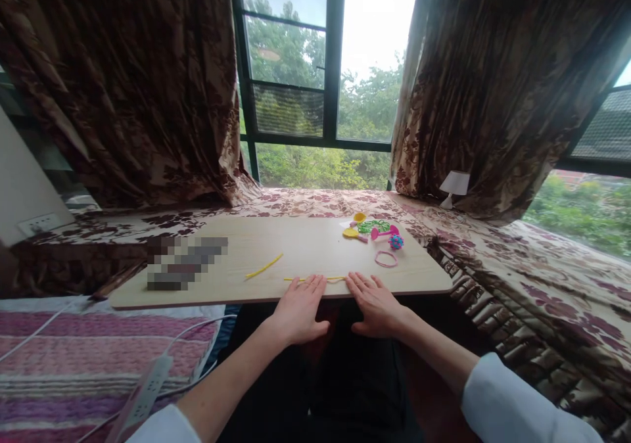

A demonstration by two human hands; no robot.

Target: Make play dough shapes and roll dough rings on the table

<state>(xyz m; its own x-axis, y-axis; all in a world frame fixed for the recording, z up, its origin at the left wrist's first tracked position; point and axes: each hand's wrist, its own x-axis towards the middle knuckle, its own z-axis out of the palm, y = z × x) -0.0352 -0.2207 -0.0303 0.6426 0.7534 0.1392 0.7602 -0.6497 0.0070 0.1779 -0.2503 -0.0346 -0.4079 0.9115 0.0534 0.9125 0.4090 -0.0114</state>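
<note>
Both hands rest palm down at the near edge of a light wooden table [236,285]. My left hand [302,311] has its fingers stretched out over a thin yellow strip [336,279]. Across from it, my right hand [375,306] lies flat with fingers extended at the strip's right end. The strip runs left to right along the edge and shows between the hands and just left of my left fingers. What the fingertips press on underneath is hidden. A second yellow strip [264,265] lies slanted on the tabletop, left of my left hand.
At the table's right lie a pink ring [386,259], a spiky blue-pink ball [396,242], a pink toy piece [382,233], yellow spoon-like pieces [350,233] and a green openwork piece [373,227]. A blurred patch [185,265] covers the left. A power strip [142,394] lies lower left.
</note>
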